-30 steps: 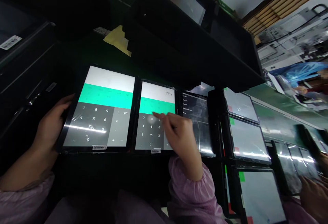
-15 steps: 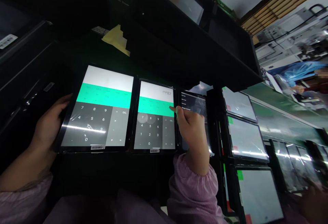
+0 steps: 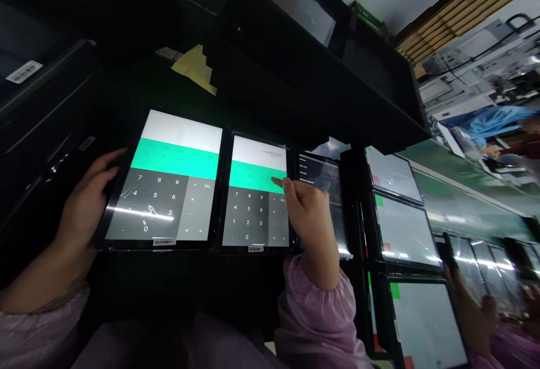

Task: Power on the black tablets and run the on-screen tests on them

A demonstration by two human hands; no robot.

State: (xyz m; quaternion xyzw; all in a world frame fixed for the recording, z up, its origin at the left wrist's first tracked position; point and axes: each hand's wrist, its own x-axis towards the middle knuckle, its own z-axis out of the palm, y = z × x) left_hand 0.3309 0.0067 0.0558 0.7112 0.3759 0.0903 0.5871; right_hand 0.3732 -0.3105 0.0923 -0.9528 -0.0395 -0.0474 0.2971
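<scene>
Nearest, the left hand (image 3: 84,206) is at the left edge of the left tablet (image 3: 162,189); its grip is partly hidden there, so I cannot tell if it pinches or only touches. The right hand's (image 3: 310,206) grip is narrow, fingers curled around nothing, with the index finger (image 3: 277,181) reaching over the green band of the middle tablet (image 3: 248,211).

Both tablets show calculators, digits upright to the wearer, with barcode labels on their near edges. Their long axes run near to far; the left tablet's far end leans right. Only a narrow gap parts them. The dark-screened tablet (image 3: 342,217) is just beyond the middle one's right edge, partly behind the right hand. Farther right, white-screened tablets (image 3: 426,318) form a column beside a co-worker's hand (image 3: 470,307).

Past the far edges, a dark green strip of surface (image 3: 130,85) reaches to the yellow paper (image 3: 194,68). A large black tray (image 3: 392,133) stands beyond the middle tablet. Farthest, stacked cardboard (image 3: 464,12) is at upper right.
</scene>
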